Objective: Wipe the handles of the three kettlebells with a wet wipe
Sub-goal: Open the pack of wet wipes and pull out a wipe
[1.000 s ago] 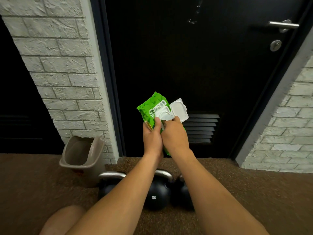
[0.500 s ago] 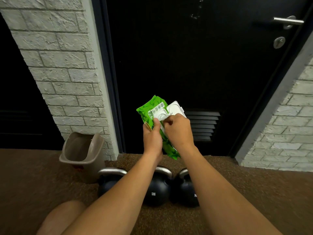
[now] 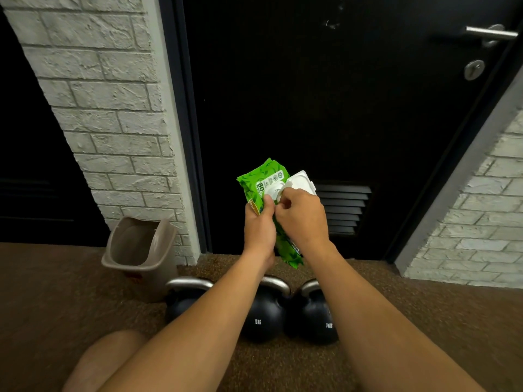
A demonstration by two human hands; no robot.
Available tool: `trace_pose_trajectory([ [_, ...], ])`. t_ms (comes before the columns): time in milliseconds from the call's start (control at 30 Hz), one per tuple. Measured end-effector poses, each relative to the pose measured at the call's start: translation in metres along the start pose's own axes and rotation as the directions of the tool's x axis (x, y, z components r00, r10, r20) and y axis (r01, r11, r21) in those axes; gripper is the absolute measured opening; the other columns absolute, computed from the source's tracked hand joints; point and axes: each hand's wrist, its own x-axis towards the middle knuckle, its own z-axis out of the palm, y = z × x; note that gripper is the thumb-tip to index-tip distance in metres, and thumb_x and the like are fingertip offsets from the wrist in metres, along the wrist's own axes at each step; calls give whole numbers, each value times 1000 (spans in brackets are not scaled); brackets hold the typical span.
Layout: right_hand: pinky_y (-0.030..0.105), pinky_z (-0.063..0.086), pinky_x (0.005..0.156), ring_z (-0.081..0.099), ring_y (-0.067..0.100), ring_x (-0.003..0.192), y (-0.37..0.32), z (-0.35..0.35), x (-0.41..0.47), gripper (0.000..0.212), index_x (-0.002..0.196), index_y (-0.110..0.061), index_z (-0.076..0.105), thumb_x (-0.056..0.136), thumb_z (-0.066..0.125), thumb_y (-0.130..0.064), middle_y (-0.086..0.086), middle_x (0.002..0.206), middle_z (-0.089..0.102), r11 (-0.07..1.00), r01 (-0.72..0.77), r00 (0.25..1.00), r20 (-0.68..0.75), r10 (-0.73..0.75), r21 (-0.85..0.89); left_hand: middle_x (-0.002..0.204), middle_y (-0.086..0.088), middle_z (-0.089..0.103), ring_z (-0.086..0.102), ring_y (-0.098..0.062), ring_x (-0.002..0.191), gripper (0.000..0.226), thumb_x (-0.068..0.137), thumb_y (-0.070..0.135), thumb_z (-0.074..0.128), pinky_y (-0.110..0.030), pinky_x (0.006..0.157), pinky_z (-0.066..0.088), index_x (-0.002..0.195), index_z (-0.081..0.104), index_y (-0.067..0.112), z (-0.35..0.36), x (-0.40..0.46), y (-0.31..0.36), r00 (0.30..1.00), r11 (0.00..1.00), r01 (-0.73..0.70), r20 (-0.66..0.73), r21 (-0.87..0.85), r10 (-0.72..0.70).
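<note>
My left hand (image 3: 259, 226) grips a green pack of wet wipes (image 3: 261, 176) held up in front of the black door. Its white flip lid (image 3: 301, 181) stands open. My right hand (image 3: 301, 215) is at the pack's opening, fingers curled and pinching a bit of white wipe (image 3: 278, 197). Below, on the brown carpet, three black kettlebells with silver handles stand in a row: the left one (image 3: 181, 299), the middle one (image 3: 264, 318) and the right one (image 3: 312, 315). My forearms hide parts of them.
A beige bin (image 3: 140, 247) with a tilted swing lid stands left of the kettlebells against a white brick pillar (image 3: 113, 114). The black door (image 3: 325, 94) has a vent low down and a metal lever handle (image 3: 491, 33). My knee (image 3: 104, 360) shows bottom left.
The lid has stayed open while my right hand shifted from beneath it onto the pack's opening and closed its fingers on a wipe. The view tilted slightly down.
</note>
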Motion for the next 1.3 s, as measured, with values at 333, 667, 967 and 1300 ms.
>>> trace_pose_trajectory([
  [333,39,50,51,57,27,57,5,-2,0,13,69,-14,58,78,61,-22,5,58,59,986,-99,995,8,98,135,125,-2,73,71,-25,113,30,106,40,50,-56,97,57,135,57,33,-2,0,2,998,998,53,43,21,-54],
  [667,38,56,48,63,25,52,18,-3,6,12,69,-11,60,78,61,-19,13,64,65,886,-273,962,82,262,375,120,-6,75,74,-30,106,27,108,39,49,-56,93,59,130,61,28,-5,1,6,989,988,134,52,71,-138],
  [967,29,53,67,61,7,65,33,-9,10,8,74,-21,77,77,77,-14,-7,70,69,930,-158,970,228,84,331,114,-7,78,75,-30,102,34,106,43,50,-52,90,60,130,64,23,-7,5,9,975,974,222,9,47,-223],
  [1300,41,55,67,62,26,79,23,-1,9,15,92,-14,79,89,64,-18,10,92,64,994,95,986,136,-101,52,115,-7,78,75,-28,101,34,107,41,49,-43,79,60,131,64,22,-11,3,12,973,971,228,9,69,-229],
])
